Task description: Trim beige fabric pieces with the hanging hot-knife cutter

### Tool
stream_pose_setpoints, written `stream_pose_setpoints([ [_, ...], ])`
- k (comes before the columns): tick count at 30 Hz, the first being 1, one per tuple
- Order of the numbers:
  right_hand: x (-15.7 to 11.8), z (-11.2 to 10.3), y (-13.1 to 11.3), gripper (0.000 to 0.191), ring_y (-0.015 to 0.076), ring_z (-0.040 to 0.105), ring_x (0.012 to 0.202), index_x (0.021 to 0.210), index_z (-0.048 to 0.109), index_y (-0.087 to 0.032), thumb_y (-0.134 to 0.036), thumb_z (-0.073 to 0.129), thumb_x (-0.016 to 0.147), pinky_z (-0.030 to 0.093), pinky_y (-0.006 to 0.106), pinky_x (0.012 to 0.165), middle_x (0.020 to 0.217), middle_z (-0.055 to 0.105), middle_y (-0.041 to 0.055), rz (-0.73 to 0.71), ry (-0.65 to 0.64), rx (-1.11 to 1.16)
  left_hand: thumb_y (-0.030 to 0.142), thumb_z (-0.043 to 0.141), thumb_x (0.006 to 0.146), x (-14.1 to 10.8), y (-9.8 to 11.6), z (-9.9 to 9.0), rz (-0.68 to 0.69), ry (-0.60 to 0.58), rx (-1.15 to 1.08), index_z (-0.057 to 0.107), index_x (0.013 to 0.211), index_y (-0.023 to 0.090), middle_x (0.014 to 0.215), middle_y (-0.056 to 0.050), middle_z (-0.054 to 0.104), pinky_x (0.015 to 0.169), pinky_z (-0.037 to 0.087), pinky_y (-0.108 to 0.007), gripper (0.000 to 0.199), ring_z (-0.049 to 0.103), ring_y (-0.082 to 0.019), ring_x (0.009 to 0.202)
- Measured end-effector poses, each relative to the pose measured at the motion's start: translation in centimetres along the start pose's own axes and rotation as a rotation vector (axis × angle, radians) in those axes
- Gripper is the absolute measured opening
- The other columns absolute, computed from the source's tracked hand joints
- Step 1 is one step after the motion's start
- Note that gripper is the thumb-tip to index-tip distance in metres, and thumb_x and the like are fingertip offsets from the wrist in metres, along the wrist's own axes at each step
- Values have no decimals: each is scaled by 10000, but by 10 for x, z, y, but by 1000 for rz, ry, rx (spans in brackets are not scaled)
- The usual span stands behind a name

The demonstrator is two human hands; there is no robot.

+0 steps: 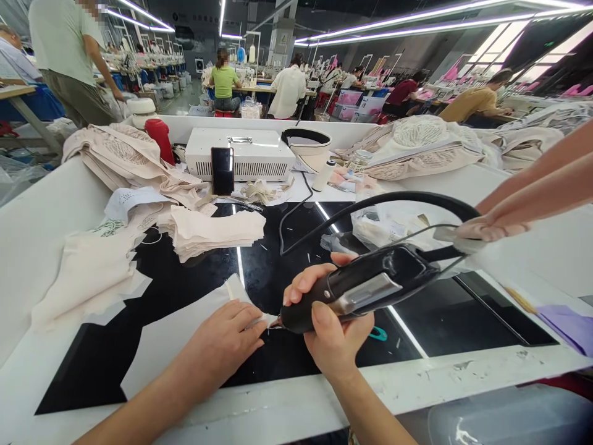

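Note:
My right hand (340, 334) is wrapped round a black corded hand tool (361, 287) with a metal lever on its side. The tool's narrow tip points left and meets the edge of a white fabric piece (171, 334). My left hand (231, 334) is closed on that fabric edge, its fingertips just beside the tip. The fabric lies on a glossy black board (287, 355). Another person's hand (493, 228) reaches in from the right, by the tool's cable end, touching a clear plastic bag.
Stacked pale fabric pieces (215, 232) lie at the back left, with more fabric (88, 272) further left. Behind stand a phone (223, 171), a white vented box (264, 154) and a thread cone (324, 176). A thick black cable (398, 196) arches over the board. A teal-handled item (378, 334) lies near my right hand.

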State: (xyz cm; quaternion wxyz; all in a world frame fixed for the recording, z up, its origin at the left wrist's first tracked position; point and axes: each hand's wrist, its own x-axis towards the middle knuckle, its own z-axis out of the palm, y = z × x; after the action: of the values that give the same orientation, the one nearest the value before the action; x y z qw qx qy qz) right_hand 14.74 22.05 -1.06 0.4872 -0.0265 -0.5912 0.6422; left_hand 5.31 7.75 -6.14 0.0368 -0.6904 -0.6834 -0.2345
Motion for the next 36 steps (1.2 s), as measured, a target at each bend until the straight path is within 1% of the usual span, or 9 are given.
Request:
stream_pose_setpoints([
  [7, 1, 0, -1, 396, 146, 626, 638, 1257, 518, -314, -269, 703, 909, 550, 299, 549, 842, 617, -27, 21, -3, -1, 100, 657, 930, -1, 0, 1, -6, 5, -1, 598, 1172, 143, 1105, -100, 678, 910, 602, -426, 253, 674, -264, 1027],
  [11, 3, -6, -5, 389, 149, 618, 635, 1249, 542, -316, -267, 708, 901, 553, 308, 549, 833, 609, -27, -15, 33, -10, 125, 600, 972, -1, 0, 1, 0, 18, 7, 598, 1160, 163, 1110, -101, 682, 912, 599, -419, 192, 677, -253, 1033],
  [18, 3, -10, -3, 392, 146, 614, 642, 1246, 557, -316, -274, 724, 893, 563, 301, 551, 834, 615, -23, -42, 45, -20, 124, 650, 945, -3, -1, 3, 1, 17, 6, 606, 1141, 139, 1120, -109, 681, 936, 592, -450, 202, 676, -267, 1034],
  [22, 2, -10, -2, 383, 146, 620, 648, 1251, 555, -311, -259, 716, 907, 564, 309, 573, 841, 621, -18, -17, 43, -14, 135, 662, 941, 0, 1, 2, -8, 3, 13, 613, 1119, 142, 1100, -110, 687, 918, 601, -429, 185, 676, -265, 1027],
  [25, 4, -13, -2, 388, 156, 619, 650, 1243, 565, -305, -274, 736, 896, 570, 328, 585, 837, 626, -11, 2, 49, -29, 159, 651, 958, 2, 2, -3, -46, -4, -17, 612, 1147, 171, 1110, -94, 691, 912, 602, -390, 193, 677, -238, 1021],
  [28, 8, -17, -1, 396, 166, 613, 638, 1214, 585, -300, -303, 772, 866, 565, 336, 571, 813, 628, -9, 2, 50, -34, 161, 599, 991, 4, -4, -10, -69, 48, -21, 616, 1149, 177, 1145, -90, 693, 947, 589, -386, 160, 675, -220, 1036],
  [31, 15, -21, 3, 415, 175, 607, 627, 1200, 601, -297, -335, 798, 836, 557, 345, 556, 803, 632, -6, 0, 60, -43, 136, 543, 1010, 3, -16, -14, -97, 100, 6, 637, 1090, 166, 1118, -87, 700, 972, 581, -388, 127, 678, -213, 1028],
  [33, 21, -23, 6, 427, 174, 606, 621, 1199, 605, -295, -335, 805, 824, 550, 339, 546, 802, 637, -8, -9, 77, -52, 103, 527, 1001, 0, -25, -13, -124, 90, 32, 650, 1058, 170, 1075, -77, 704, 939, 593, -373, 151, 683, -206, 992],
  [36, 31, -24, 13, 423, 167, 611, 609, 1191, 599, -288, -301, 800, 819, 542, 328, 542, 795, 647, -19, -41, 120, -72, 24, 513, 958, -5, -32, -10, -149, 28, 75, 656, 1035, 179, 1039, -62, 699, 871, 605, -348, 225, 678, -199, 958],
])
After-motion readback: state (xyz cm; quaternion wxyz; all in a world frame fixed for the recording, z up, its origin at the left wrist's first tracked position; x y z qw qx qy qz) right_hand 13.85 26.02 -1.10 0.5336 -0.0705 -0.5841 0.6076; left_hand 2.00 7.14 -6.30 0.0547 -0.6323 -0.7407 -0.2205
